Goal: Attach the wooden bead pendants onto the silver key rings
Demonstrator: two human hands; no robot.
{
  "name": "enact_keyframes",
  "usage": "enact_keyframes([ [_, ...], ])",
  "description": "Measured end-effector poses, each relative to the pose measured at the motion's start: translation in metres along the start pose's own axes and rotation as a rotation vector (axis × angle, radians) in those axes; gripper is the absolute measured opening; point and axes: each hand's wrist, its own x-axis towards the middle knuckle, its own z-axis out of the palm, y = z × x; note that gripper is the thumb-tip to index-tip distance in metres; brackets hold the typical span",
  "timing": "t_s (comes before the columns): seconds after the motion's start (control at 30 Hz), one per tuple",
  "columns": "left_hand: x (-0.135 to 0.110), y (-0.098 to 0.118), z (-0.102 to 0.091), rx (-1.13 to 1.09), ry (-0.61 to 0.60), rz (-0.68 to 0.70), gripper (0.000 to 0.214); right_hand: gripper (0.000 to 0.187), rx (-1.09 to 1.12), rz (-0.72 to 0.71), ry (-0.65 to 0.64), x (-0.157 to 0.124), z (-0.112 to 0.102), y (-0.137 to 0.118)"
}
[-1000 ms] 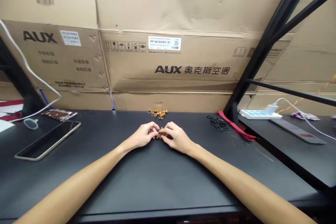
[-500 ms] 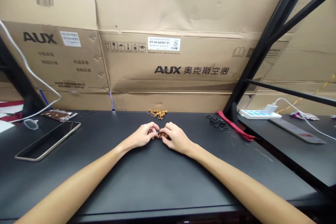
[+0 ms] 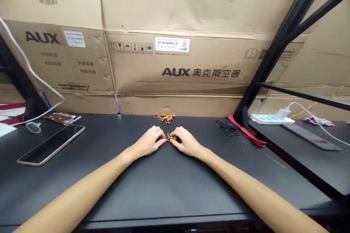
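Note:
Between my two hands, low over the black table, is a small brown beaded keychain (image 3: 168, 137). My right hand (image 3: 186, 142) is closed round its right side, with round beads showing under the curled fingers. From the other side my left hand (image 3: 150, 142) pinches at its left end; what sits between thumb and fingertips is too small to make out. Just beyond my hands lies a pile of similar brown beaded keychains (image 3: 165, 117) with metal rings. A heap of black clips or links (image 3: 228, 128) rests to the right of my right hand.
A phone (image 3: 51, 145), a brown packet (image 3: 62, 118) and a white cable (image 3: 41, 80) are at the left. Right of the black clips lie a red strap (image 3: 246, 133) and a black frame post (image 3: 262, 69). A cardboard wall (image 3: 177, 91) stands behind, and a power strip (image 3: 270, 119) sits farther right.
My hands have moved slightly apart, and more of the beaded keychain shows between them. The whole view has shifted a little.

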Motion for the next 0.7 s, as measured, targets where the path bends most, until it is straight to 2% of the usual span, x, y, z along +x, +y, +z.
enact_keyframes([
  [0.1,-0.0001,-0.0006,0.0013,0.018,0.024,0.013,0.016,0.007,-0.006,-0.01,-0.005,0.0002,0.0002,0.0002],
  [0.3,-0.001,0.0025,0.0002,0.029,0.006,0.037,0.016,0.006,-0.049,0.083,0.008,-0.0006,0.0011,0.0002],
  [0.57,-0.0015,0.0014,0.0033,0.042,0.023,0.036,0.014,0.011,0.012,-0.011,-0.025,-0.0011,-0.0009,0.0001],
  [0.7,-0.0004,0.0011,0.0038,0.01,-0.001,0.04,0.015,0.009,-0.033,0.068,-0.003,-0.0007,0.0001,0.0016],
])
